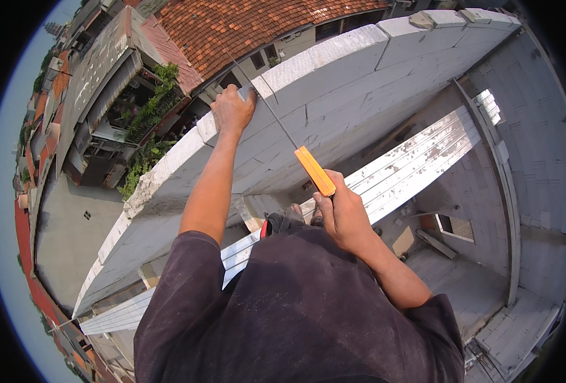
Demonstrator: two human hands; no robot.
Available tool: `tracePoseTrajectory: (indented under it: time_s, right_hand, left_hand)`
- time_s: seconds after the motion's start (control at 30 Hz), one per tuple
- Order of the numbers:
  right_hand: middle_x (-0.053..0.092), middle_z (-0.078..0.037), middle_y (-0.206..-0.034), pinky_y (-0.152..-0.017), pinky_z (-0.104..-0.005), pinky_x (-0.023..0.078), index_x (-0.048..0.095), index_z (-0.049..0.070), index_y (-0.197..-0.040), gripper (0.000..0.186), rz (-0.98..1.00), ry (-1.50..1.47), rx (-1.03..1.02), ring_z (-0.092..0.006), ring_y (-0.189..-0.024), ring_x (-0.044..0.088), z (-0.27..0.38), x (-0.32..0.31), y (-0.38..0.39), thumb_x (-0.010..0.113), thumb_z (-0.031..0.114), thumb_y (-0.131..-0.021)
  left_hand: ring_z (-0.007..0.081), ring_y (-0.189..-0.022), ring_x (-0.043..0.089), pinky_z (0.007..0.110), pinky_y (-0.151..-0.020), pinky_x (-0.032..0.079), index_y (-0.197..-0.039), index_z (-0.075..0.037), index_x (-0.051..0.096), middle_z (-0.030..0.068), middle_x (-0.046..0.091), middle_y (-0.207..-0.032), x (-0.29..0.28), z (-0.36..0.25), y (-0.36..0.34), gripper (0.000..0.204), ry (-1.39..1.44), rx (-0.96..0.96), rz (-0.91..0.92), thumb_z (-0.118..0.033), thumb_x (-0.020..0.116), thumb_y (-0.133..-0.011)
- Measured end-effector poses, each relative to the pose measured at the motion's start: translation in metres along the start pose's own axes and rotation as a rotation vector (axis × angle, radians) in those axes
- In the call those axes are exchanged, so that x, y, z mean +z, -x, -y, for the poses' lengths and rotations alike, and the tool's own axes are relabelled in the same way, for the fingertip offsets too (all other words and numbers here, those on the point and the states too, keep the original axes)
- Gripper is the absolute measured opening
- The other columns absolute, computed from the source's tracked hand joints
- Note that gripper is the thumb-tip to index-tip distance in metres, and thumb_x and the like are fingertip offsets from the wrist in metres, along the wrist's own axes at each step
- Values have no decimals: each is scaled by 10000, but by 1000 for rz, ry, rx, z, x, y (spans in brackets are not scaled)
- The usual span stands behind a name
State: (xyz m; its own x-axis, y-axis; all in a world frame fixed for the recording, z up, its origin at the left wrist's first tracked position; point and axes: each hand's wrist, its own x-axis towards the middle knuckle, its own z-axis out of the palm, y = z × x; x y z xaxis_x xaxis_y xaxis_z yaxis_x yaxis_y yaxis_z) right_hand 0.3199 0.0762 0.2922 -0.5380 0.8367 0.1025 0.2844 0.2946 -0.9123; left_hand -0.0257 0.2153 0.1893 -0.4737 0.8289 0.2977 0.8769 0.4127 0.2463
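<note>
My right hand (347, 214) is closed around the orange handle of a hand saw (313, 170). Its thin blade shows edge-on, slanting up and left across the top edge of the white block wall (324, 54). Left of the blade, my left hand (233, 110) grips the top of the wall with its fingers bent over the far side. A small grey-blue patch shows between thumb and fingers; I cannot tell what it is. The saw's teeth are not visible.
White corrugated metal sheeting (417, 156) runs below beside the wall, near my feet. A grey beam (497, 175) stretches along the right. Beyond the wall are an orange tiled roof (245, 25), a rusty metal roof (101, 67) and green plants (152, 105). The drop below is deep.
</note>
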Motion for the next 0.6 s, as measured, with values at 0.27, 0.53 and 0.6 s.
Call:
tracePoseTrajectory:
  time_s: [0.27, 0.53, 0.6]
  right_hand:
    - [707, -261, -977, -803, -486, 568, 508, -25, -1410, 382, 34, 115, 54, -472, -897, 727, 0, 12, -6, 616, 106, -1067]
    - [715, -238, -882, -716, -524, 562, 507, -17, -1290, 283, -9, 66, 60, -456, -817, 736, 4, 25, -51, 604, 174, -1104]
    - [699, -245, -848, -694, -539, 545, 505, -8, -1256, 264, -41, 111, -5, -485, -794, 710, 4, 30, -70, 609, 176, -1099]
  left_hand:
    - [413, -1187, 686, 566, -1049, 457, -1195, 4, 749, 210, 767, -1224, 4, 3, -5, 490, -81, -33, 79, -423, 556, -1053]
    - [397, -1198, 684, 543, -1059, 451, -1189, 1, 756, 193, 769, -1234, 1, -1, -3, 482, -40, -66, 98, -410, 546, -1050]
    - [393, -1192, 685, 540, -1055, 451, -1194, 0, 757, 192, 769, -1235, 1, -2, -7, 485, -39, -55, 95, -410, 544, -1048]
